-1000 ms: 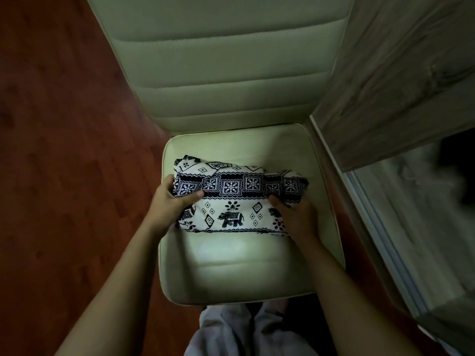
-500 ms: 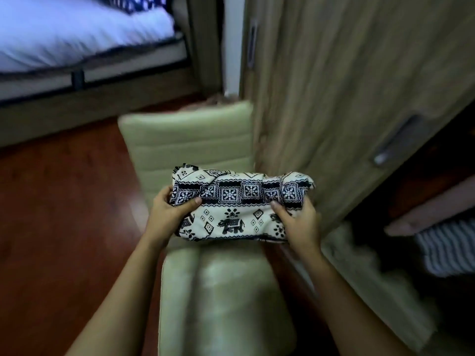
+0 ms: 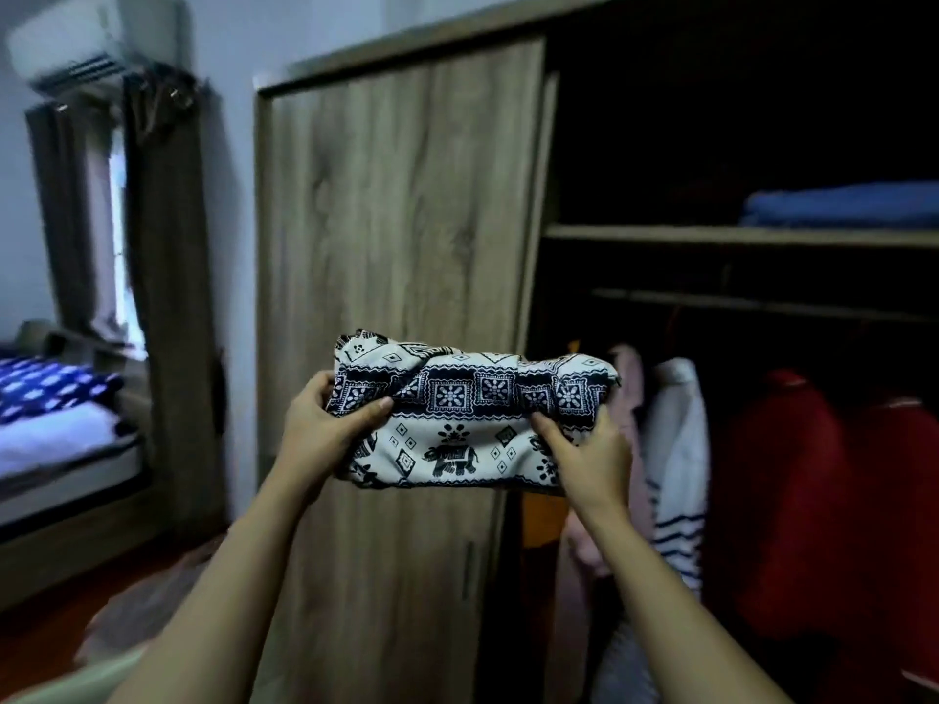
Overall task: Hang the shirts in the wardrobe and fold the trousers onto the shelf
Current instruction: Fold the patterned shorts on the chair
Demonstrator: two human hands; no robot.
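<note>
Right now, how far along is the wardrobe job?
Done: a striped white top and a red garment hang in the wardrobe; a folded blue item lies on the shelf. In hand: the patterned trousers, folded, gripped by left hand and right hand before the door. Left: set them on the shelf. Other clothes waiting: not in view.

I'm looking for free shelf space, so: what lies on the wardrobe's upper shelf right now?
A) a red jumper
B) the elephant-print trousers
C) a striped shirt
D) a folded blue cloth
D: a folded blue cloth lies on the upper shelf; the red garments hang lower down, and the elephant-print trousers are held by the left hand and right hand.
</note>
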